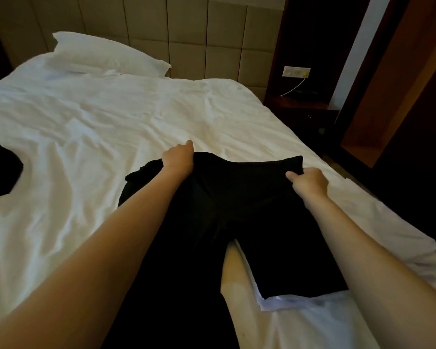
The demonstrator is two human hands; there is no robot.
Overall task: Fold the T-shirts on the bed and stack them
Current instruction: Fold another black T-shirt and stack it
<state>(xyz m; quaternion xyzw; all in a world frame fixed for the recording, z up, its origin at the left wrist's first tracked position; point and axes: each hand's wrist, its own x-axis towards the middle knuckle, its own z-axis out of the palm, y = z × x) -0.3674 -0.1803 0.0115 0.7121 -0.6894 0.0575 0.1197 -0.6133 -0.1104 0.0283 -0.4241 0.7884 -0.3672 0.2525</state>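
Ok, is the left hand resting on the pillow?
No, the left hand grips the far edge of the black T-shirt, while the pillow lies apart by the headboard.

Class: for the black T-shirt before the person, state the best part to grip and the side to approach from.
Pinch the far edge of the black T-shirt at both ends, reaching over it from the near side, as the left hand and right hand do; it lies flat.
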